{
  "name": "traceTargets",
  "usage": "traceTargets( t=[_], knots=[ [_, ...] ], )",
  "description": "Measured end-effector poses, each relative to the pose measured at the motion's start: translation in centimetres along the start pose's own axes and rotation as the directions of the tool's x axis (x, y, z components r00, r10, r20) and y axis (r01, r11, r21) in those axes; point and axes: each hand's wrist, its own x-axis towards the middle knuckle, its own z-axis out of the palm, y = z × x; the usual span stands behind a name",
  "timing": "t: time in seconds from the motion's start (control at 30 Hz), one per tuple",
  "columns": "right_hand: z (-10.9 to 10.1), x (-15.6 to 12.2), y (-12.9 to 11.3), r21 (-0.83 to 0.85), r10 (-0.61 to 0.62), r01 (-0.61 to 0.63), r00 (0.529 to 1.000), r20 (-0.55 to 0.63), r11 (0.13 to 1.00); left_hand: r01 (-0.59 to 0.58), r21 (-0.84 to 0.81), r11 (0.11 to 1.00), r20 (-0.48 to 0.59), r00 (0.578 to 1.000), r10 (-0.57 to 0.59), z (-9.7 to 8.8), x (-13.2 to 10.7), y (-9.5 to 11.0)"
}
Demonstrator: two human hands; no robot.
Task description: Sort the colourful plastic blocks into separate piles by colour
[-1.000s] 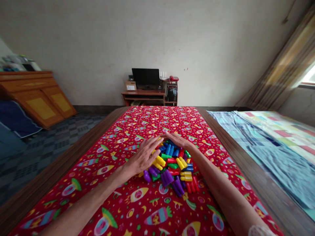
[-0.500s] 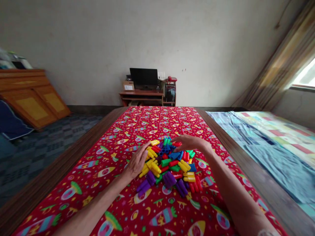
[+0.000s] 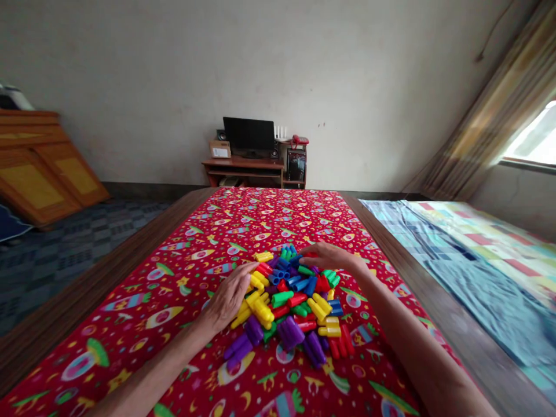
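Note:
A loose pile of plastic toy building pieces (image 3: pixel 282 298), shaped like joined tubes in red, yellow, green, blue and purple, lies on the red patterned cloth (image 3: pixel 182 278). My left hand (image 3: pixel 230 292) rests against the pile's left side, fingers stretched out, beside some yellow pieces (image 3: pixel 260 310). Over the far right part of the pile is my right hand (image 3: pixel 328 255), its fingers extended near blue and red pieces. Neither hand shows a piece in its grip. Purple pieces (image 3: pixel 290 333) lie at the near edge of the pile.
The cloth covers a long table with dark wooden edges (image 3: pixel 434 307). Beyond it stands a desk (image 3: pixel 243 164) with a monitor (image 3: pixel 249 136). A bed with a patterned sheet (image 3: pixel 482 231) is on the right, a wooden cabinet (image 3: pixel 47 168) on the left.
The camera view has shifted slightly. Both hands stay around the pile; the right hand has moved a little, and several blue and red pieces near it lie differently.

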Motion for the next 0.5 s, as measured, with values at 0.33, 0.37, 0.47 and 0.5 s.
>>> traceTargets(
  t=[0.33,0.37,0.47,0.5],
  knots=[
    [3.5,-0.1,-3.8,0.084,-0.163,0.166,0.986,-0.045,0.983,-0.127,-0.068,0.99,0.133,0.982,0.135,-0.1,-0.9,4.0],
    [3.6,0.1,-3.6,0.103,-0.142,0.152,0.985,-0.099,0.983,-0.116,-0.048,0.992,0.104,0.987,0.121,0.1,-0.8,4.0],
    [3.5,0.6,-2.6,0.165,-0.078,0.121,0.966,-0.248,0.979,-0.089,0.004,0.996,0.003,0.996,0.089,0.4,-0.6,3.4],
    [3.3,0.7,-2.3,0.179,-0.069,0.12,0.96,-0.272,0.976,-0.082,0.022,0.996,-0.04,0.996,0.083,0.5,-0.5,3.1]
  ],
)
